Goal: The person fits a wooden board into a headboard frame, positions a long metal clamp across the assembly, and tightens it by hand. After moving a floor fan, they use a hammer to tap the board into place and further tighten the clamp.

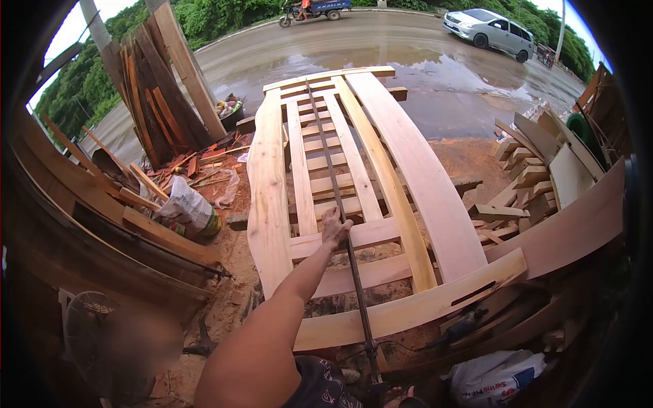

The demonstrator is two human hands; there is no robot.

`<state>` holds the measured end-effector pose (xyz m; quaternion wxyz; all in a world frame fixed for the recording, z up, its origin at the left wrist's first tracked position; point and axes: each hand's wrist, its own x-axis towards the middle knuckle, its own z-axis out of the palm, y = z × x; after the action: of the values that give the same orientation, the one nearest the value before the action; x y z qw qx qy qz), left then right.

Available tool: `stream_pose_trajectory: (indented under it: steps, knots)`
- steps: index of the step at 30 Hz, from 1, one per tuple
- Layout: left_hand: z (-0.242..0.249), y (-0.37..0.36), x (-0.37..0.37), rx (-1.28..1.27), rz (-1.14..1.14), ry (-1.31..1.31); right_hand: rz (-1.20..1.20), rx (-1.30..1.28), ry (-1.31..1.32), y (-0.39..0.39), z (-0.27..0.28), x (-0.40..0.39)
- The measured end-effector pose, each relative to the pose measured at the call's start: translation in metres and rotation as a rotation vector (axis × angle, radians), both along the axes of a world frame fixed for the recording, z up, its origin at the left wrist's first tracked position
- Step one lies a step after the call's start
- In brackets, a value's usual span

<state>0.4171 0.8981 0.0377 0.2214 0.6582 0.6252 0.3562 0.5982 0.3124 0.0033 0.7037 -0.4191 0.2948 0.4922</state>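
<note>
A long dark metal bar clamp [357,285] lies lengthwise over a pale wooden frame [269,204] made of planks and crosspieces. My left hand [335,230] is wrapped round the bar near the middle of the frame. At the bottom edge, my right hand [400,396] is partly in view beside the clamp's near end; its fingertips show, but what it holds, if anything, is hidden. The near end board [408,306] passes under the bar, and the far end board [330,78] lies by the road.
Stacked wood offcuts [534,166] sit at the right. Dark planks [153,95] lean on a post at the left, near a white sack [190,204]. Another sack [496,374] is at the lower right. A silver car [490,30] is on the wet road [408,41].
</note>
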Motion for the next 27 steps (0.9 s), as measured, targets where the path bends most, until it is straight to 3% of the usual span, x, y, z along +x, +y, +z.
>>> stream_pose_trajectory:
  steps: [1, 2, 4, 6, 11, 14, 18, 22, 25, 27]
  knots:
    - [-0.005, -0.001, 0.0, -0.002, -0.005, 0.012, -0.057, 0.003, -0.081, 0.005, 0.015, 0.008]
    - [-0.019, 0.007, -0.002, 0.001, -0.014, 0.002, -0.25, -0.209, -0.204, 0.012, 0.021, 0.024]
    - [-0.011, 0.004, -0.002, -0.007, -0.01, 0.066, -0.192, -0.182, -0.507, 0.033, 0.095, 0.025]
    - [-0.008, 0.004, -0.004, -0.028, -0.059, 0.109, -0.027, -0.099, -0.622, 0.027, 0.136, 0.008]
    - [-0.01, 0.007, -0.006, -0.032, -0.132, 0.062, 0.313, -0.028, -0.918, -0.027, 0.142, -0.057]
    - [-0.012, 0.005, -0.009, -0.031, -0.133, 0.053, 0.676, -0.158, -0.921, -0.037, 0.141, -0.083]
    - [-0.005, -0.003, -0.004, -0.046, -0.1, 0.03, 1.004, -0.494, -0.698, -0.021, 0.132, -0.083]
    - [0.002, -0.004, -0.003, -0.086, -0.114, 0.027, 0.506, -0.431, -0.183, -0.026, 0.093, -0.068]
    - [0.006, -0.006, -0.004, -0.121, -0.124, 0.04, 0.355, -0.395, 0.103, -0.001, 0.09, -0.056]
    - [0.003, -0.004, -0.006, -0.133, -0.135, 0.064, 0.308, -0.348, 0.076, 0.02, 0.091, -0.055]
